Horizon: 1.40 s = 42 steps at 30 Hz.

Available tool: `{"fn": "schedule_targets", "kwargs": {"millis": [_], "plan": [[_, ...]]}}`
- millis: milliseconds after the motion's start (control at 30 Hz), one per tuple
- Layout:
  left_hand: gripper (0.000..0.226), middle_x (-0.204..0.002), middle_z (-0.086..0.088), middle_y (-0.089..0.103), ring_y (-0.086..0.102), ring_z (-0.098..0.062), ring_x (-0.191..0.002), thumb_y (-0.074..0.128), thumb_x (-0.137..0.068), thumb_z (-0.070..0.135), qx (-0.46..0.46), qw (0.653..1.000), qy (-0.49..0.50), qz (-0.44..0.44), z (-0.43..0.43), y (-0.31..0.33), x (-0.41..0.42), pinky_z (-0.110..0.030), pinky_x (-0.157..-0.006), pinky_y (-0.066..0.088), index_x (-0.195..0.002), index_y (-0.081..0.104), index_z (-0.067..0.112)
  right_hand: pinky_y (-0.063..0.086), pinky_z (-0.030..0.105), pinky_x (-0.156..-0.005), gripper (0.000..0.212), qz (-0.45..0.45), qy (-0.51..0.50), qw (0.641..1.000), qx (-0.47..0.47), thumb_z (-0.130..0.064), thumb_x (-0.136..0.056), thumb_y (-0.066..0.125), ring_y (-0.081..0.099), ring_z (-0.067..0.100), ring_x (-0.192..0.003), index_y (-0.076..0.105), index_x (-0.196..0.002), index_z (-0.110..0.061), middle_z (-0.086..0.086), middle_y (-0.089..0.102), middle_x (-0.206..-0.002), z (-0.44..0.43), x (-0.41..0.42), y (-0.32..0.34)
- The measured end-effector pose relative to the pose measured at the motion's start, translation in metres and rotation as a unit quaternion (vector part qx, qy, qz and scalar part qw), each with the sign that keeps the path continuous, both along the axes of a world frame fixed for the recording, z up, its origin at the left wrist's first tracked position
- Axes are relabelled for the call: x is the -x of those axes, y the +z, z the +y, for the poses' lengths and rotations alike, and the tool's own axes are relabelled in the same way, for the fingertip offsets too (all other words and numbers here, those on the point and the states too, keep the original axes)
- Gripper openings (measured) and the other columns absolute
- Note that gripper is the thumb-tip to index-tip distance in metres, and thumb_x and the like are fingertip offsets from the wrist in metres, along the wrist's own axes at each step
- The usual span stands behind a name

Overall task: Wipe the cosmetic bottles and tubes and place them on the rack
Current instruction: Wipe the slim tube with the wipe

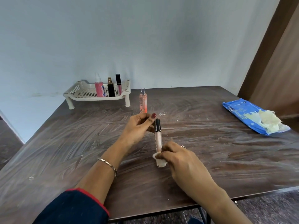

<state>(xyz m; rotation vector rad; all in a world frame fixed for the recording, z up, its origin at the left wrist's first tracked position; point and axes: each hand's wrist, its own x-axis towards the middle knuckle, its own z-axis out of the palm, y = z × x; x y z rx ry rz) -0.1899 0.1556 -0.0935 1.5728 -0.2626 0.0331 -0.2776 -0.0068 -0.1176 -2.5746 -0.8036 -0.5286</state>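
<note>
From the head camera I see my left hand (137, 126) pinching the black cap end of a thin clear tube of pale pink gloss (157, 136). The tube lies long-ways between my two hands, just above the dark brown wooden table (210, 143). My right hand (176, 157) is closed around a small white wipe (159, 161), and the wipe is wrapped on the near end of the tube. A tall peach spray bottle (143, 101) stands upright on the table just past my left hand. Farther back on the left sits a cream plastic rack (77, 92) with a pink bottle (99, 88), a black bottle with a gold top (111, 88) and a slim black-capped tube (119, 84) standing in it. A blue pack of wipes (239, 110) lies far to the right.
</note>
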Motion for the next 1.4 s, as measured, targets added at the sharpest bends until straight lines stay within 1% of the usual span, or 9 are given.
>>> {"fn": "schedule_targets", "kwargs": {"millis": [167,300,433,600,767,900,967,1100,1400], "plan": [[0.018,-0.081,-0.002,0.072,0.067,-0.012,-0.072,0.068,-0.073,0.026,0.074,0.996,-0.045,0.025,0.008,0.008,0.004,-0.024,-0.075,0.055,-0.086,0.069,0.013,0.052,0.037,-0.049,0.032,-0.024,-0.01,0.999,0.024,0.004,-0.077,0.066,0.059,0.021,-0.07,0.071,-0.101,-0.016,-0.002,0.059,-0.101,0.0,-0.001,0.003],[0.015,-0.078,-0.001,0.072,0.067,-0.013,-0.07,0.07,-0.071,0.025,0.093,0.993,-0.07,0.03,0.01,0.011,0.007,-0.029,-0.079,0.053,-0.082,0.069,0.015,0.055,0.036,-0.055,0.037,-0.054,-0.011,0.998,0.0,0.003,-0.076,0.072,0.062,0.022,-0.079,0.069,-0.109,-0.013,0.0,0.059,-0.113,0.002,-0.015,0.016],[0.018,-0.084,-0.004,0.071,0.065,-0.013,-0.075,0.07,-0.071,0.026,0.093,0.992,-0.076,0.032,0.012,0.011,0.005,-0.034,-0.085,0.051,-0.084,0.071,0.014,0.056,0.037,-0.059,0.033,-0.102,-0.007,0.994,-0.032,0.004,-0.078,0.073,0.064,0.024,-0.078,0.07,-0.108,-0.01,0.004,0.062,-0.113,0.008,-0.028,0.032],[0.024,-0.084,-0.003,0.07,0.065,-0.011,-0.077,0.064,-0.078,0.023,0.088,0.991,-0.1,0.015,0.012,0.01,0.005,-0.026,-0.079,0.053,-0.093,0.067,0.005,0.057,0.037,-0.062,0.029,-0.153,-0.002,0.986,-0.07,0.006,-0.079,0.069,0.065,0.026,-0.075,0.071,-0.105,-0.006,0.008,0.065,-0.107,0.013,-0.037,0.044],[0.03,-0.087,-0.012,0.067,0.063,-0.017,-0.083,0.065,-0.079,0.021,0.034,0.995,-0.098,0.009,0.009,0.001,0.004,-0.025,-0.081,0.05,-0.096,0.067,-0.003,0.057,0.038,-0.061,0.023,-0.118,0.0,0.992,-0.055,-0.004,-0.088,0.058,0.064,0.024,-0.078,0.071,-0.107,-0.008,0.005,0.064,-0.107,0.012,-0.035,0.02],[0.025,-0.082,-0.006,0.069,0.063,-0.013,-0.073,0.068,-0.075,0.024,-0.011,0.989,-0.132,0.064,0.004,-0.004,0.005,-0.025,-0.07,0.052,-0.093,0.069,0.006,0.055,0.042,-0.056,0.034,-0.079,-0.006,0.996,-0.039,-0.02,-0.091,0.041,0.063,0.027,-0.078,0.07,-0.106,-0.011,0.004,0.062,-0.108,0.007,-0.031,0.004],[0.027,-0.083,-0.004,0.071,0.065,-0.009,-0.071,0.067,-0.075,0.023,0.002,0.986,-0.138,0.09,0.004,-0.004,0.005,-0.024,-0.066,0.055,-0.096,0.068,0.006,0.055,0.041,-0.056,0.032,-0.073,-0.011,0.997,-0.034,-0.018,-0.09,0.043,0.064,0.027,-0.077,0.071,-0.104,-0.011,0.005,0.062,-0.11,0.007,-0.032,0.006],[0.038,-0.1,-0.012,0.07,0.067,-0.015,-0.081,0.069,-0.076,0.016,0.06,0.982,-0.135,0.12,0.006,-0.003,0.004,-0.027,-0.067,0.056,-0.111,0.066,0.002,0.056,0.039,-0.059,0.024,-0.053,-0.017,0.998,-0.043,-0.002,-0.082,0.066,0.066,0.024,-0.077,0.072,-0.103,-0.012,0.004,0.064,-0.109,0.006,-0.03,0.014],[0.049,-0.1,-0.014,0.068,0.068,-0.021,-0.085,0.072,-0.069,0.004,0.093,0.983,-0.12,0.107,0.008,-0.001,0.004,-0.029,-0.067,0.059,-0.117,0.062,0.003,0.056,0.038,-0.067,0.024,-0.037,-0.007,0.999,-0.039,-0.005,-0.086,0.062,0.065,0.021,-0.08,0.072,-0.106,-0.015,0.002,0.064,-0.106,0.004,-0.025,0.026]]}}
